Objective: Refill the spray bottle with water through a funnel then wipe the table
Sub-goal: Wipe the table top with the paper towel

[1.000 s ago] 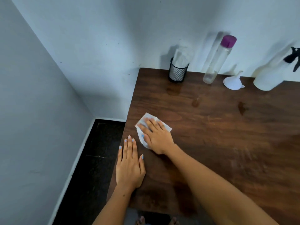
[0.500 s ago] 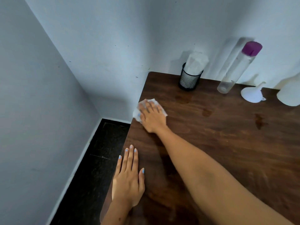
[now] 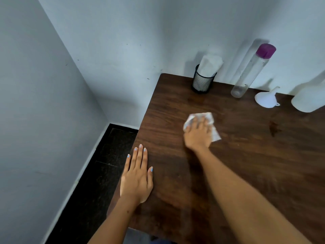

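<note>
Pale walls close in on a dark wood counter (image 3: 175, 173) pushed into the corner, with black floor showing down its left side. At the near left edge the left hand (image 3: 136, 178) lies flat, fingers straight and together, holding nothing, just steadying. Further in, the right hand (image 3: 197, 133) is blurred with motion and presses a white wipe (image 3: 213, 128) down under spread fingers; whether they curl into it I cannot tell. Along the back wall stand a mesh cup (image 3: 202, 81) stuffed with paper, a clear bottle with a purple cap (image 3: 249, 73), the white funnel (image 3: 266, 98) lying mouth-down, and the spray bottle (image 3: 309, 98), half out of view at the right. Refilling looks finished; the wiping is in hand. A dark wet patch (image 3: 273, 128) sits to the right of the wipe, untouched, so the next sweep probably ought to carry the wipe that way.
</note>
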